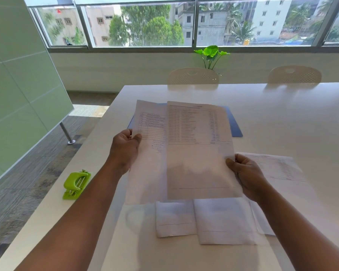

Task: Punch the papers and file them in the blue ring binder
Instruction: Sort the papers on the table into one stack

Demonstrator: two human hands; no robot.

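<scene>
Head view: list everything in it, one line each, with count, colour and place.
Held sheets: two, white, printed, overlapping, above the table.
Loose sheets: several, white, on the table near the front edge and at right.
Binder: one, blue, flat, behind the held sheets.
Hole punch: one, green, table's left edge.
Table: one, white.
Chairs: two, cream, far side.
Plant: one, green, by the window.
Left hand: grips the left sheet.
Right hand: grips the right sheet.

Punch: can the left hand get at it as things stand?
Probably not yet. The left hand grips a sheet, so it must let go first. The punch itself lies alone near the table edge, left of that forearm, with nothing on or around it.
</scene>
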